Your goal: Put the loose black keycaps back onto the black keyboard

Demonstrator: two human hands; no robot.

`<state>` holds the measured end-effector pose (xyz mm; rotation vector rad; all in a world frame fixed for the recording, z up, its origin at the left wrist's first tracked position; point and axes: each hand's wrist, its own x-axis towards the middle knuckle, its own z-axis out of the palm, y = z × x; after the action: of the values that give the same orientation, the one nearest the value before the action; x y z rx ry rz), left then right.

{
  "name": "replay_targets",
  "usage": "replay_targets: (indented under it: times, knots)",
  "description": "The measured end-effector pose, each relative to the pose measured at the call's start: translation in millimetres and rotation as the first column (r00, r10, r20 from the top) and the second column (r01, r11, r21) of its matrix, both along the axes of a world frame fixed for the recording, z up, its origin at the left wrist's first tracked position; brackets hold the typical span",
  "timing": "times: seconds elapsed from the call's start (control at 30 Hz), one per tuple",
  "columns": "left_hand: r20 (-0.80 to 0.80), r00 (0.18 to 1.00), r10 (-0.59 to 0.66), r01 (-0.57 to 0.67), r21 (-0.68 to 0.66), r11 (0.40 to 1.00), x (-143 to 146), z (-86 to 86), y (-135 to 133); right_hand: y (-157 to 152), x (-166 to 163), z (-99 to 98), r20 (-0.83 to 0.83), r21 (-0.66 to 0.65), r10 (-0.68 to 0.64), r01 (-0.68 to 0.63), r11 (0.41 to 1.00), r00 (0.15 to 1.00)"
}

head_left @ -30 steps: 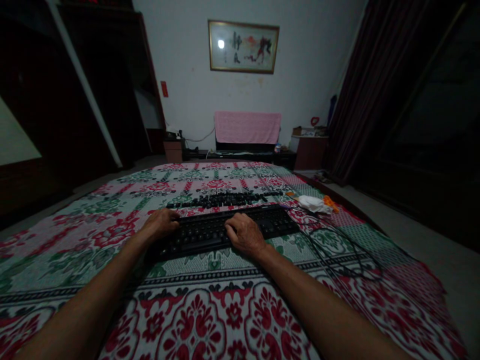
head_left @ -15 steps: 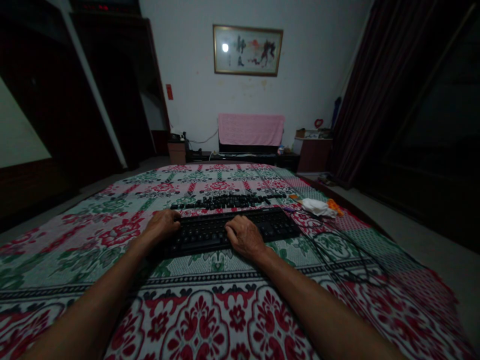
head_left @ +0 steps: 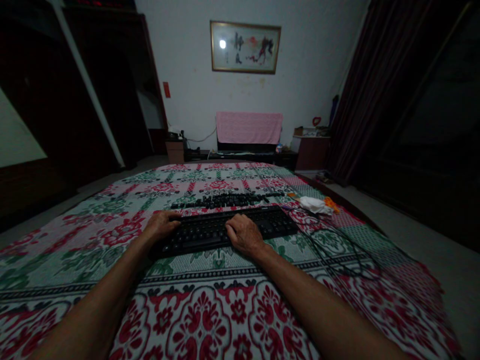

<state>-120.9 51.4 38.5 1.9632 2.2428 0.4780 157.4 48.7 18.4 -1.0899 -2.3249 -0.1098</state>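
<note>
A black keyboard (head_left: 204, 234) lies across the patterned cloth in front of me, partly bare of its keycaps. Its left end is in my left hand (head_left: 162, 226), the thumb reaching over the top edge and the other fingers largely hidden. My right hand (head_left: 244, 235) rests on the middle of the keyboard, fingers curled down and closed at the keys; whatever is under the fingertips is hidden. Just beyond the keyboard, loose black keycaps (head_left: 230, 200) lie in a long uneven row.
Right of the keyboard are a crumpled white tissue (head_left: 315, 205), an orange item (head_left: 332, 204) and a looped black cable (head_left: 352, 255). The floral cloth (head_left: 198, 320) covers the surface under everything. Across the room, a pink cloth (head_left: 249, 127) hangs over a dark screen.
The view has shifted slightly. My left hand stays at the keyboard's left end, and the right hand stays over the middle keys with little visible movement.
</note>
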Motion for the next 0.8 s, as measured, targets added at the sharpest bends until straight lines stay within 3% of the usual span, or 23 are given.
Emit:
replay_targets:
  times: [0.4,0.8]
  knots:
    - [0.065,0.998,-0.015,0.015,-0.002,1.0,-2.5,-7.3,1.1,-0.6,0.3,2.2,0.002,0.008,-0.005,0.005,1.0,1.0]
    - [-0.03,1.0,-0.006,0.006,-0.002,1.0,-0.6,-7.8,-3.2,-0.8,-0.4,-1.4,-0.035,0.002,-0.04,0.04,0.999,0.999]
